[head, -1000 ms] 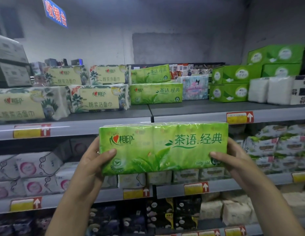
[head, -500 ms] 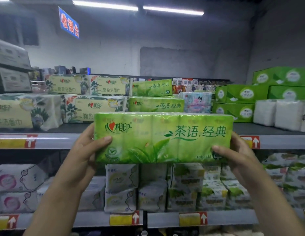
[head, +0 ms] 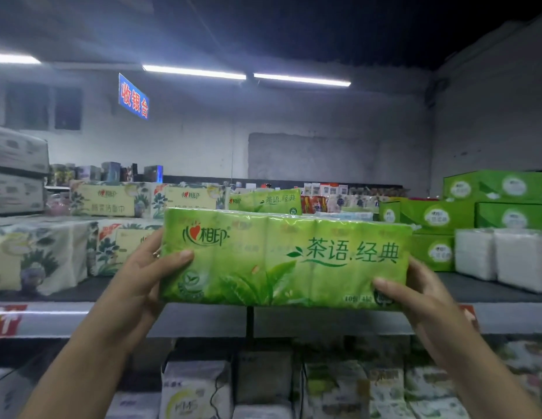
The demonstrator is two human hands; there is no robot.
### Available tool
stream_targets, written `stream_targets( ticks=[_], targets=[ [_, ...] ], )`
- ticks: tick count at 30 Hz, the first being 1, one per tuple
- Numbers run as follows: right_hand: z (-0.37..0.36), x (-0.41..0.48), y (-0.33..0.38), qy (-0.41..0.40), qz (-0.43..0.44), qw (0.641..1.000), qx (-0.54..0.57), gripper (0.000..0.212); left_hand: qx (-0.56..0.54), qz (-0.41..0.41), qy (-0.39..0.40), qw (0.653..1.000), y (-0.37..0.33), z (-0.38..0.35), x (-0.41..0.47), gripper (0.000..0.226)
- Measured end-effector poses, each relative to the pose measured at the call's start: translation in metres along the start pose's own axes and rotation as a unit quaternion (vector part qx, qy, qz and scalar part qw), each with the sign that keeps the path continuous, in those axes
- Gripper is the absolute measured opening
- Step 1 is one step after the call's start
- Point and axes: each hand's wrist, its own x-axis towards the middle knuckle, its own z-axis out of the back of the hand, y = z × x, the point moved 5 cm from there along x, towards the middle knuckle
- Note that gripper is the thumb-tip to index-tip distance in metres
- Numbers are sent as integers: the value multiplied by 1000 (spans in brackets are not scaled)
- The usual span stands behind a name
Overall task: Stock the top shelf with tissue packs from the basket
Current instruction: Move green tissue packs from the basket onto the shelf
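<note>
Holding the long green plastic-wrapped tissue pack by its two short ends, we have it level and lengthwise, printed face towards us, just above the grey metal front edge of the top shelf. Whether its bottom touches the shelf we cannot tell. Our left hand grips the left end, thumb laid across the front and fingers hidden behind. Our right hand grips the lower right corner the same way. Both hands are closed firmly on the pack.

Behind it on the shelf stands a matching green pack. Cream floral-printed tissue bundles fill the left side. On the right are stacked green cardboard boxes, with white plastic-wrapped packs beside them. A blue sign with red characters hangs above.
</note>
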Motion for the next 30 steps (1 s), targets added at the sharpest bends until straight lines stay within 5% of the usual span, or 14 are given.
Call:
stream_targets(
  ticks=[6, 9, 18, 23, 30],
  targets=[
    [-10, 22, 6, 18, 22, 1000, -6, 103, 28, 2, -1, 1000, -2, 9, 19, 63],
    [-9, 32, 6, 12, 30, 999, 16, 105, 26, -6, -6, 1000, -4, 8, 26, 37],
    [-18, 47, 11, 29, 52, 997, 49, 93, 53, -26, 8, 998, -11, 3, 44, 39],
    [-19, 72, 14, 23, 63, 996, 57, 42, 50, -28, 27, 998, -14, 0, 68, 43],
    [-22, 111, 11, -2, 64, 996, 66, 35, 48, -40, 52, 997, -11, 5, 103, 62]
  ],
)
